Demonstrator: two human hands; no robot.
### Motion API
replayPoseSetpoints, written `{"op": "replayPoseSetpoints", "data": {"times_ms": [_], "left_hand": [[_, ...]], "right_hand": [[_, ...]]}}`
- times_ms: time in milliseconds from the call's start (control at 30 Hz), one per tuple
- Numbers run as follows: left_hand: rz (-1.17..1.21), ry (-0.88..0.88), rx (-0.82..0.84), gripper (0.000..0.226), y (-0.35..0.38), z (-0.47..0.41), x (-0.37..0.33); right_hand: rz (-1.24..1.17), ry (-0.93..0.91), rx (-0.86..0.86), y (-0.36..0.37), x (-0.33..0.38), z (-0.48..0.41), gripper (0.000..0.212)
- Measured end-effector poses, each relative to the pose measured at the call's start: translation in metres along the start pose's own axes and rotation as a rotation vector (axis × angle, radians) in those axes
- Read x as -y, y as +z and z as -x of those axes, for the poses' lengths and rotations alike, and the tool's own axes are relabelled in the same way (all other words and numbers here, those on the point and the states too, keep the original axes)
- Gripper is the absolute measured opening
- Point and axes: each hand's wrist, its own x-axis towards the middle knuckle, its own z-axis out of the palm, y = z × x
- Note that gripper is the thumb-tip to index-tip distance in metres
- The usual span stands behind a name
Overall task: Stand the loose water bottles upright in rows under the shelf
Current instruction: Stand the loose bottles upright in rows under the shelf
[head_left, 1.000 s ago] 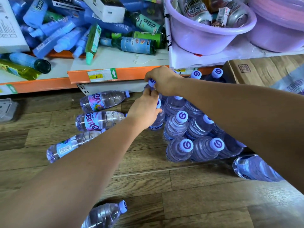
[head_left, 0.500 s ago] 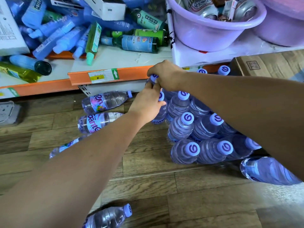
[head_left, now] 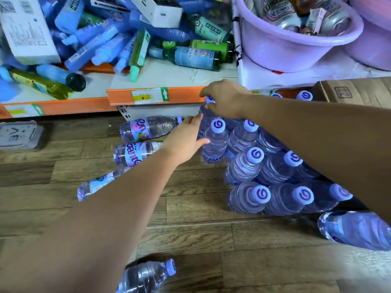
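We are seating one water bottle (head_left: 206, 115) upright at the back-left corner of the standing rows (head_left: 262, 166), just under the orange shelf edge (head_left: 156, 96). Our right hand (head_left: 227, 98) pinches its cap, the grip closed round the top, while our left hand (head_left: 186, 140) rests open against its side, steadying. Next, we judge, comes letting go and reaching for the loose bottles (head_left: 148, 127) lying on the floor (head_left: 190, 229) just left.
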Motion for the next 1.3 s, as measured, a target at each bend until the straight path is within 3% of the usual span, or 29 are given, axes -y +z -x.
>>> {"op": "replayPoseSetpoints", "data": {"times_ms": [167, 367, 633, 800, 900, 1000, 1100, 1133, 1233, 1300], "left_hand": [[-0.165, -0.133, 0.096, 0.068, 0.003, 0.016, 0.050], [-0.341, -0.058, 0.207, 0.063, 0.026, 0.016, 0.098], [-0.300, -0.055, 0.164, 0.061, 0.054, 0.003, 0.112], [-0.363, -0.099, 0.282, 0.044, 0.046, -0.015, 0.103], [-0.425, -0.095, 0.251, 0.041, 0.050, -0.021, 0.101], [-0.344, -0.069, 0.160, 0.040, 0.066, -0.029, 0.108], [-0.536, -0.037, 0.120, 0.043, 0.082, -0.033, 0.112], [-0.527, -0.056, 0.134, 0.044, 0.080, -0.031, 0.109], [-0.580, -0.105, 0.387, 0.053, 0.066, -0.022, 0.088], [-0.626, -0.135, 0.407, 0.052, 0.061, -0.018, 0.080]], "right_hand": [[0.031, -0.058, -0.111, 0.011, 0.030, -0.006, 0.035], [0.025, -0.128, 0.043, 0.048, 0.077, -0.027, 0.033], [-0.009, 0.073, 0.231, 0.097, 0.087, -0.070, 0.047], [-0.082, 0.156, 0.249, 0.108, 0.085, -0.091, 0.052], [-0.085, 0.182, 0.237, 0.119, 0.090, -0.100, 0.051], [-0.055, 0.169, 0.281, 0.130, 0.091, -0.097, 0.043], [-0.085, 0.153, 0.296, 0.140, 0.091, -0.090, 0.035], [-0.099, 0.158, 0.295, 0.141, 0.092, -0.087, 0.033], [-0.115, 0.181, 0.256, 0.134, 0.093, -0.080, 0.027], [-0.185, 0.176, 0.181, 0.126, 0.096, -0.074, 0.028]]}}
